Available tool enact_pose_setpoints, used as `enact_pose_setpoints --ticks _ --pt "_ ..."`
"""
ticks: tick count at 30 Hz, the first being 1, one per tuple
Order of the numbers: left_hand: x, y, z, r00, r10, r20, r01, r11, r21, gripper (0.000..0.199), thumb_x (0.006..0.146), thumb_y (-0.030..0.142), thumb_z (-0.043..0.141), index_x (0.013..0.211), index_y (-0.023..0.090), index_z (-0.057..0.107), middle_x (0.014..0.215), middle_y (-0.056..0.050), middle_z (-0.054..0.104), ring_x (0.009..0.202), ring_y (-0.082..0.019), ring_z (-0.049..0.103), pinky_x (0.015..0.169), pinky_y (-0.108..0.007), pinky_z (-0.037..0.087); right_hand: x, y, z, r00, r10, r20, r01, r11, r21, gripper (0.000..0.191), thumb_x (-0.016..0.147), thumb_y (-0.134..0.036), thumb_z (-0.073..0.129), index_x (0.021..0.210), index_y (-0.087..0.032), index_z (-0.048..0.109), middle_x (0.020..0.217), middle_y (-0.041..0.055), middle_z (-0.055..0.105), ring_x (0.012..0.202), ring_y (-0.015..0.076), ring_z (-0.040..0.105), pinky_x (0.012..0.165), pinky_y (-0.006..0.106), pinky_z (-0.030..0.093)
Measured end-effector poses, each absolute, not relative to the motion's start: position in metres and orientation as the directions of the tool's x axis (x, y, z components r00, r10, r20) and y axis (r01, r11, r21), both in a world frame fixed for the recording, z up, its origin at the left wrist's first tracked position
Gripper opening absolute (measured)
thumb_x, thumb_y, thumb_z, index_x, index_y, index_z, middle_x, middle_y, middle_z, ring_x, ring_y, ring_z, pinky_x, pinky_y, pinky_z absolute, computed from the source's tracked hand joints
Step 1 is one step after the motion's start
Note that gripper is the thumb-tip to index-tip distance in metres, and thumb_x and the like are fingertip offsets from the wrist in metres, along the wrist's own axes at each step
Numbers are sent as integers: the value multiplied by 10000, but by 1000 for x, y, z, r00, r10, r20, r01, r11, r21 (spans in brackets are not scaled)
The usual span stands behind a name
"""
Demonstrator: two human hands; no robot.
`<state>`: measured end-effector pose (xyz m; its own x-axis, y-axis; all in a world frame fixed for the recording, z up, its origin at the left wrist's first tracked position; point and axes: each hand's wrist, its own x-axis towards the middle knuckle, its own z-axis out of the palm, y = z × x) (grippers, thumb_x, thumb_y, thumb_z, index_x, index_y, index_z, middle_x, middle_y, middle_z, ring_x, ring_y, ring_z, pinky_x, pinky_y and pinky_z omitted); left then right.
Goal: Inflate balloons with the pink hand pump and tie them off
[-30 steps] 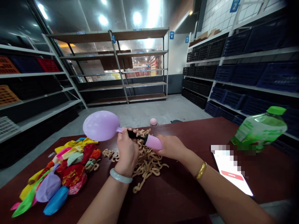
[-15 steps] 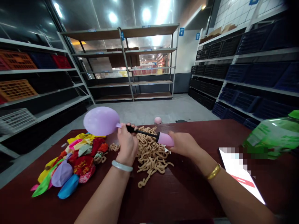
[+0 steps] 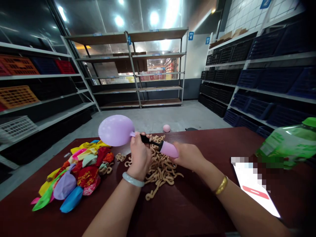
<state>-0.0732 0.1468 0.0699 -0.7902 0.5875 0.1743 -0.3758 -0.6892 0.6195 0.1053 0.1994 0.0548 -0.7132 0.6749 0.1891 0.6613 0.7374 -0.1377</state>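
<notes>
Fingers of the left hand [image 3: 139, 154] pinch the neck of the lilac balloon [image 3: 116, 130] onto the pump [image 3: 161, 146] nozzle — balloon projecting left, above the table [image 3: 197, 197]. Right hand [image 3: 189, 155] is clenched around the pump's pink handle.

Left hand [image 3: 139, 154] pinches balloon [image 3: 116, 130]; right hand [image 3: 189, 155] grips pump [image 3: 168, 148].
</notes>
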Motion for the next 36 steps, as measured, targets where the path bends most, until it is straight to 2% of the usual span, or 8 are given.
enact_pose_setpoints --ticks 6,10,14,18,23,29,36 --pt "-135 138 82 -880 445 164 -272 -758 593 142 802 188 574 795 190 433 678 35 501 559 -106 525 531 -250 409 116 219 50 -740 648 182 642 761 -97 372 781 -553 575 994 -250 548 871 37 705 754 238 660 563 298 314" --pt "-126 141 81 -890 417 185 -242 -776 582 167 818 231 584 808 200 421 695 41 499 565 -102 526 539 -250 415 121 227 49 -700 689 191 696 717 -36 333 754 -457 608 983 -223 542 886 62 704 776 249 663 587 303 339" --pt "-83 146 73 -863 458 212 -274 -777 567 227 821 275 632 834 211 414 759 37 517 617 -100 549 602 -262 453 118 222 54 -647 730 219 746 666 -19 286 739 -358 607 971 -210 530 914 75 696 800 242 661 605 305 356" --pt "-42 145 66 -801 558 217 -358 -737 574 237 834 318 645 843 211 434 784 25 525 646 -101 551 644 -270 470 109 203 56 -651 719 245 728 682 -65 307 766 -413 593 983 -212 511 921 78 689 804 241 658 608 308 364" --pt "-27 143 64 -748 625 224 -395 -690 606 228 841 329 643 838 202 453 771 17 526 627 -99 542 642 -270 472 100 190 53 -671 696 256 698 709 -100 263 781 -400 566 955 -211 504 894 71 687 763 231 653 589 305 346" --pt "-79 146 70 -805 559 202 -338 -710 619 219 814 275 633 817 204 425 725 28 518 598 -114 546 563 -260 441 101 201 48 -686 692 224 678 720 -148 323 784 -490 566 954 -218 530 839 54 692 723 226 649 548 294 288" --pt "-140 142 77 -886 444 131 -277 -736 617 136 817 215 553 789 195 421 658 41 498 533 -101 519 526 -246 405 111 213 47 -706 689 164 683 724 -97 334 764 -505 586 931 -218 550 817 61 692 700 218 637 534 294 255"
